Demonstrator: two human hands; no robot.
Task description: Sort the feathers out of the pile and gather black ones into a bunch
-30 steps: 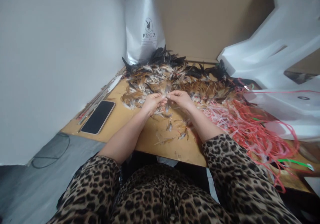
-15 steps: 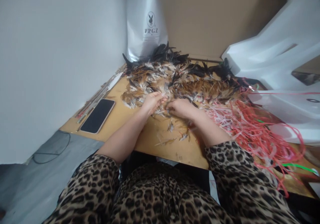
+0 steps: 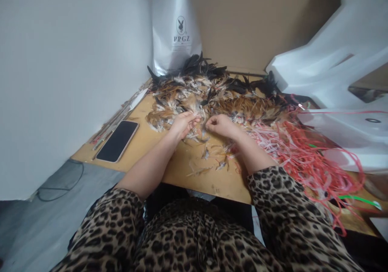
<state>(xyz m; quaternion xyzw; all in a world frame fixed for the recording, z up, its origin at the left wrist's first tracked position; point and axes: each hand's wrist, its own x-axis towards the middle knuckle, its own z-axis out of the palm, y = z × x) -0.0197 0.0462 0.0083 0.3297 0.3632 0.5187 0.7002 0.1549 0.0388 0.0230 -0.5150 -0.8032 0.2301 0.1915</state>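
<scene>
My left hand [image 3: 185, 123] pinches the base of a small tuft of pale brown feathers [image 3: 191, 103] at the near edge of the pile. A short gap to the right, my right hand [image 3: 220, 125] has its fingers curled in a pinch; anything between the fingertips is too small to make out. Behind both hands spreads a broad heap of brown, white and black feathers [image 3: 251, 105]. Loose feather bits [image 3: 206, 152] lie on the tabletop [image 3: 182, 163] in front of the hands.
A dark-screened phone [image 3: 117, 141] and thin sticks [image 3: 109, 131] lie at the left. A tangle of pink and red ties [image 3: 315, 159] covers the right side, near white plastic sheeting [image 3: 321, 66]. A white printed bag [image 3: 177, 29] stands behind the feathers, against the cardboard [image 3: 236, 25].
My right hand has lifted slightly, and its fingers show more curled. My left hand stays at the feather tuft with little movement. The view has shifted slightly.
</scene>
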